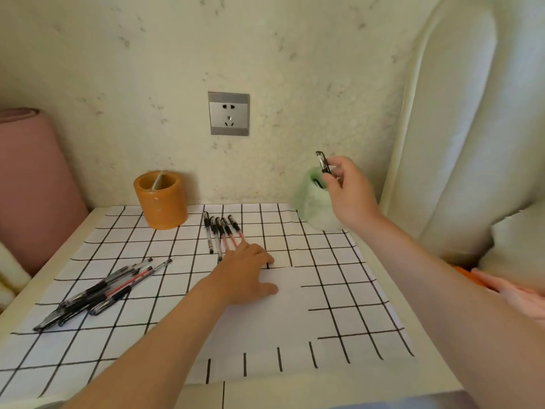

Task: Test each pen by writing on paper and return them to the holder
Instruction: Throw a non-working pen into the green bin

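Note:
My right hand (346,190) holds a black-capped pen (322,162) upright just above the mouth of the pale green holder (309,202) at the back right. A white sheet of paper (280,320) lies on the checked cloth, and my left hand (244,276) rests flat on its far left corner, fingers reaching the row of several pens (219,231) laid side by side. Several more pens (97,293) lie in a loose heap at the left. An orange holder (160,199) stands at the back left with a divider inside.
A black-and-white checked cloth (339,255) covers the small table. A wall with a socket (228,113) stands right behind it. A pink cushion (32,184) is at the left and a cream padded headboard (460,143) at the right.

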{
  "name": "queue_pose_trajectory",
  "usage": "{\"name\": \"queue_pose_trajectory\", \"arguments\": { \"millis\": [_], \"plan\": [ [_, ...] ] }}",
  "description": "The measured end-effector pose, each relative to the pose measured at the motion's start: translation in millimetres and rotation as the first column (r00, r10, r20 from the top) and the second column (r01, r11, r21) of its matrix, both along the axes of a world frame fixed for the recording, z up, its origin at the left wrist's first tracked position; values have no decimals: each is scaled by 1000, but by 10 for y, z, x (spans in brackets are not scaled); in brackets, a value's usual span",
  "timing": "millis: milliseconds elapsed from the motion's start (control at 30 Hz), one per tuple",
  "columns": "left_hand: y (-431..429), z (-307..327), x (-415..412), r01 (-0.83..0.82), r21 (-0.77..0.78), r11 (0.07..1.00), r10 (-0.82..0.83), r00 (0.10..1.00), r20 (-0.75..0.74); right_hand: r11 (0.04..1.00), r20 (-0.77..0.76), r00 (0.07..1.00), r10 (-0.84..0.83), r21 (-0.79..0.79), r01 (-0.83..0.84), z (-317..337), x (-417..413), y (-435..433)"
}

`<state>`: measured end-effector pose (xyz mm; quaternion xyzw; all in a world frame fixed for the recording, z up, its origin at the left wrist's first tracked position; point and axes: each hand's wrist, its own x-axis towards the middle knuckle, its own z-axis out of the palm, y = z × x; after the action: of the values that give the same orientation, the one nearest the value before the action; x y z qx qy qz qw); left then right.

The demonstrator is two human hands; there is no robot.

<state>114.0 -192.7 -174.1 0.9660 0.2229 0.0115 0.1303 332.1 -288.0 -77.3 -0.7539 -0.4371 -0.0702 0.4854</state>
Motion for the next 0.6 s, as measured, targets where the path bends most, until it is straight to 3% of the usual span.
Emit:
{"name": "queue_pose_trajectory", "arguments": {
  "millis": [267,400,600],
  "plan": [
    [20,-13,26,-28,-54,998,29,999,18,997,107,992,-60,-37,65,217,518,364],
    [28,-34,28,-32,-60,998,34,999,34,997,90,993,-72,-34,76,160,558,442],
    [33,-62,36,-38,-67,997,42,998,57,888,193,981,1,-451,88,15,636,495]
  ]
}}
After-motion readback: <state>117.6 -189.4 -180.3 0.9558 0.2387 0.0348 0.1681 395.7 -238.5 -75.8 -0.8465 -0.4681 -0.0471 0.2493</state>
